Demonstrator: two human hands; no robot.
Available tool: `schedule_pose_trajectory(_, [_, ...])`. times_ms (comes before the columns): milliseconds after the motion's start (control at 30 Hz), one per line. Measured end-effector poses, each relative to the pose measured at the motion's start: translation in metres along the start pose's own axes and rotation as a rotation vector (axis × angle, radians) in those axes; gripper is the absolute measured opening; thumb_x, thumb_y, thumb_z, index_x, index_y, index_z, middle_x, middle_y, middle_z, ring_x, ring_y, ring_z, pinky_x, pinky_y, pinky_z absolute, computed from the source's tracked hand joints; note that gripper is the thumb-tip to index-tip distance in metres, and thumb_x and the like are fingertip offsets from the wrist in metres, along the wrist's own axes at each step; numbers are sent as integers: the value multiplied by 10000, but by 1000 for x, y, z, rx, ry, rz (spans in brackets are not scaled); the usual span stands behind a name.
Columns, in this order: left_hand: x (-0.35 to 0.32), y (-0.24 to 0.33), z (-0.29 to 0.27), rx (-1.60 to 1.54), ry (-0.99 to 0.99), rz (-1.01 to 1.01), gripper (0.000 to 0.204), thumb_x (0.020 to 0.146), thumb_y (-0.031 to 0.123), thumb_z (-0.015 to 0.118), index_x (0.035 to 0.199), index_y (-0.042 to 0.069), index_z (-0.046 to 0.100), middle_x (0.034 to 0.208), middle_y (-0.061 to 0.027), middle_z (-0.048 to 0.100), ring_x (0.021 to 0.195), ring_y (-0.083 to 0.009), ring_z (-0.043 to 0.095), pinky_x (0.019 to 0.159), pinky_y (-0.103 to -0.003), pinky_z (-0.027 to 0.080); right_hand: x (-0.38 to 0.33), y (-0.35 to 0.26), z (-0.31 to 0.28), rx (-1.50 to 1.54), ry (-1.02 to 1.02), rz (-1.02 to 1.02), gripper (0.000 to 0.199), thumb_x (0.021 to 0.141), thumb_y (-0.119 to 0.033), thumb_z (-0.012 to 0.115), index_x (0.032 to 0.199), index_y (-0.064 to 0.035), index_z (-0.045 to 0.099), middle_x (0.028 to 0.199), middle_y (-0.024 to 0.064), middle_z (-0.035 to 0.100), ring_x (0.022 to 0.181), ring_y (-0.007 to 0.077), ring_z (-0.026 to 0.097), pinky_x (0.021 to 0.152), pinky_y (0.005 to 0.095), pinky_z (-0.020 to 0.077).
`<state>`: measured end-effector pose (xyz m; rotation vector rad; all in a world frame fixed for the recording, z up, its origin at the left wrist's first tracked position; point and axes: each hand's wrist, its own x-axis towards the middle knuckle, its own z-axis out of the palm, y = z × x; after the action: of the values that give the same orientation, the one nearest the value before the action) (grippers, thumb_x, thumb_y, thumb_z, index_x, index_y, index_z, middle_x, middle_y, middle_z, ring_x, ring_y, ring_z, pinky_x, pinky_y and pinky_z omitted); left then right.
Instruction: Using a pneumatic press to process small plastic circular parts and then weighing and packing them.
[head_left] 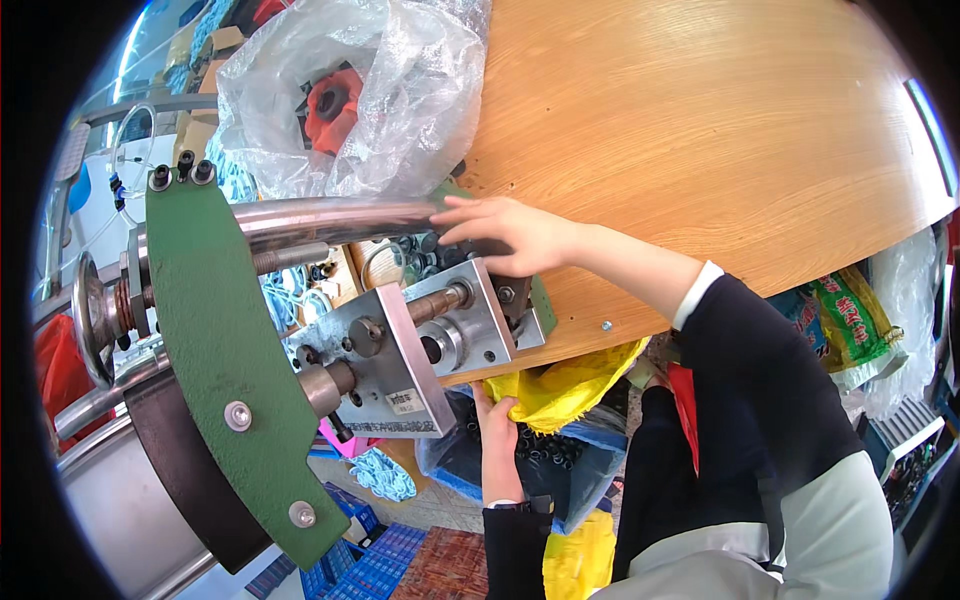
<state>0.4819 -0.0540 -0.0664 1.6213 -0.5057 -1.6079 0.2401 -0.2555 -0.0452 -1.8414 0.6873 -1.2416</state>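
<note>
Fingers (470, 212) | right hand (520, 236): spread, near steel bar (340, 218) | left hand (497, 432): at yellow sack (565, 388), pinch unclear

**Around the worktop (680, 130)**

A clear bag (435, 90) sits along the left edge, red wrapping (325, 132) inside. Beyond the near edge, toward the right, a green packet (848, 315) shows beside crumpled plastic (910, 340). Light-blue cord (382, 473) lies past the near left corner.

The right forearm (635, 268) reaches out level from a dark sleeve with a pale cuff, and the right hand (515, 237) is palm down, fingers loosely spread and slightly blurred. The left hand (496, 428) points upward on a raised forearm, its thumb bent; its fingers seem curled, though they are partly hidden.
</note>
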Motion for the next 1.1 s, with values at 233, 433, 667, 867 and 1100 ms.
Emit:
schedule_pose_trajectory(233, [0,0,1,10,14,0,849,583,-164,435,1349,72,154,1289,-94,326,1178,-226,362,917,-291,350,12,11,1,-149,-371,5,522,587,-304,694,1069,-136,585,1198,87,499,1210,304,329,970,431,291])
schedule_pose_trajectory(433, [1,-3,1,-1,37,2,850,578,-167,439,1346,72,166,1284,-93,336,1180,-231,360,918,-294,350,10,9,16,-113,-297,113,447,590,-274,701,1002,-122,615,1051,74,497,1074,275,391,899,411,332])
schedule_pose_trajectory(667, [-1,-2,4,14,16,-3,849,586,-170,422,1351,70,144,1293,-105,325,1184,-240,357,919,-302,353,-1,14,26,-17,40,241,399,570,-108,684,950,-46,577,1015,102,481,1020,287,414,880,344,359])
schedule_pose_trajectory(867, [-3,-6,-2,31,50,48,773,605,-148,413,1319,64,209,1249,-111,368,1147,-246,405,908,-313,390,-10,2,28,68,219,342,337,592,-44,606,909,-27,496,961,132,478,975,309,433,849,363,359])
schedule_pose_trajectory(1100, [-4,-9,-4,-11,-5,47,826,596,-164,422,1343,68,156,1279,-106,327,1168,-242,368,909,-308,362,-26,0,35,377,610,387,269,710,31,480,970,-25,445,890,45,472,872,127,466,778,255,388])
